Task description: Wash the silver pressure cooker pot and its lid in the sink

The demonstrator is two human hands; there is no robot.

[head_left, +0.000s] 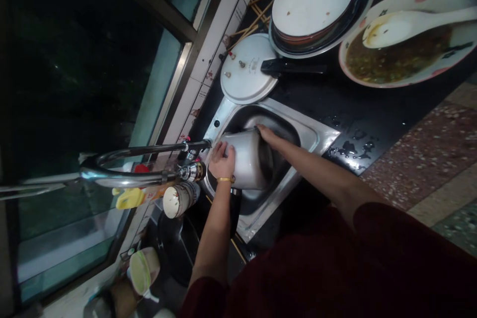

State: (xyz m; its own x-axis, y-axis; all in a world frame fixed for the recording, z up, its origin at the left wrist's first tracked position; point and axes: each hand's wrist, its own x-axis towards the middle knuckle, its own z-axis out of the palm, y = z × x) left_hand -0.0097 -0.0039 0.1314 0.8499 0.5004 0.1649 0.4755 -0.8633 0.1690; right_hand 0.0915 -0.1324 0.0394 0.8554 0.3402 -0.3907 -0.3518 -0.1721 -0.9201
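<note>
A metal pot [248,159] lies tipped on its side over the steel sink [316,134]. My left hand [222,159] is pressed against its outer wall, fingers curved round it; a gold bangle sits on that wrist. My right hand [267,134] rests on the pot's rim on the far side, its fingers reaching inside and partly hidden. A curved steel tap [122,169] reaches across from the left and ends just beside my left hand.
A pressure-cooker lid [246,72] with a black handle lies beyond the sink. Stacked dirty plates [313,0] and a bowl of soup [402,49] with a white ladle stand on the wet black counter. A cup [179,199], yellow bottle [128,198] and window are at left.
</note>
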